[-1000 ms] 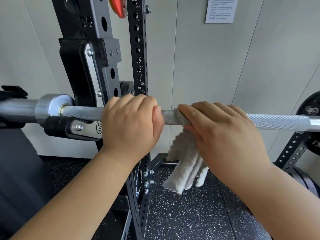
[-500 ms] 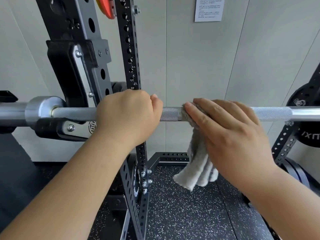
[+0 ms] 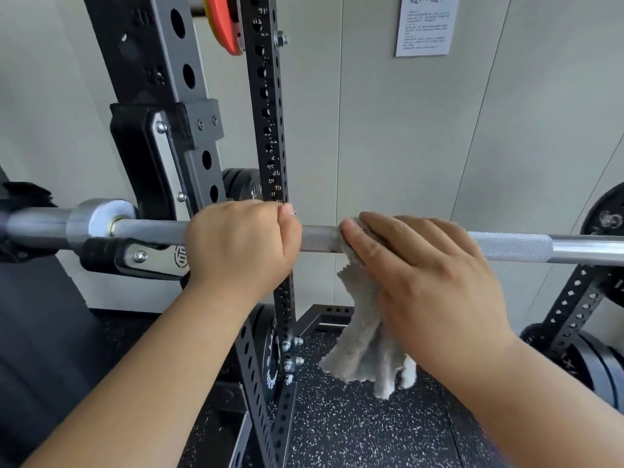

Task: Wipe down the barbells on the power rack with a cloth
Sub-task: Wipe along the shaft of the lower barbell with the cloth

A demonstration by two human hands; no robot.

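Fingers of the left hand (image 3: 241, 244) wrap the knurled steel barbell (image 3: 320, 239), which lies in the black rack hook (image 3: 135, 258), steadying it. The right hand (image 3: 422, 275) presses the grey fluffy cloth (image 3: 364, 336) onto it with straight, close-set fingers, to wipe.

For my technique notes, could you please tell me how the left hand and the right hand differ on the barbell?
The left hand grips the bare barbell, fingers curled round it; the right hand lies on the cloth, fingers nearly straight, pressing it to the barbell. The left hand sits by the rack upright; the right hand is farther along the barbell. Both are on the same barbell.
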